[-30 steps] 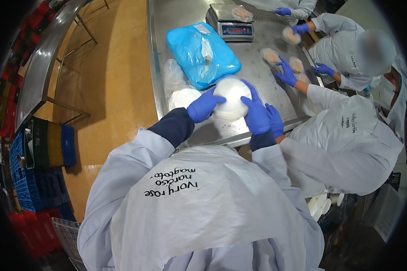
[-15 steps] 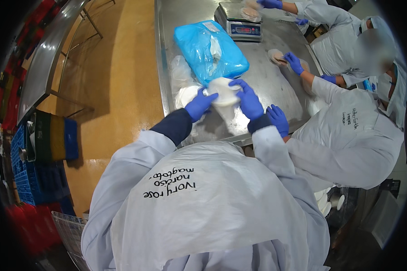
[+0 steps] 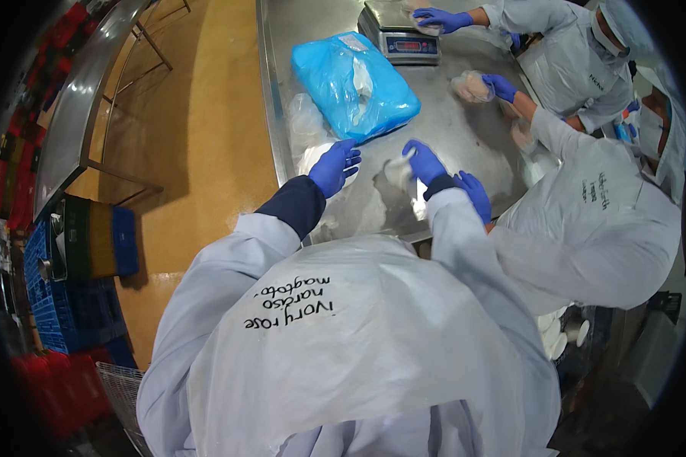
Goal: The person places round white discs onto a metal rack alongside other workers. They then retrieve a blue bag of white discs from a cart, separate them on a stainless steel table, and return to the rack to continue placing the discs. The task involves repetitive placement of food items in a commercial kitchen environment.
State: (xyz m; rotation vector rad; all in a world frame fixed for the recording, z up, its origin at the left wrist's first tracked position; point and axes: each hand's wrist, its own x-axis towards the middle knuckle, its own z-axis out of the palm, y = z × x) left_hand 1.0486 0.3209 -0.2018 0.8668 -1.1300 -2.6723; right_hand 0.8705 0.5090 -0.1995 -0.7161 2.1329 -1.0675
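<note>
My left hand [image 3: 334,166], in a blue glove, hovers with its fingers spread over the near left part of the steel table [image 3: 465,133], holding nothing. It is beside a heap of clear plastic bags [image 3: 306,128]. In its blue glove my right hand [image 3: 425,161] pinches a small white plastic-wrapped piece [image 3: 399,172] just above the table. A large blue plastic bag [image 3: 354,85] lies just beyond both hands.
A co-worker's gloved hand [image 3: 476,195] rests close to my right wrist. Two people on the right handle pale bagged lumps [image 3: 471,85]; one reaches onto a digital scale [image 3: 398,32]. Yellow floor [image 3: 206,137] lies left, with blue crates [image 3: 68,305] and red crates [image 3: 61,388].
Both hands held a large white bagged lump above the table, then pressed it down. Now my left hand has let go and spread, and my right holds only a small white piece.
</note>
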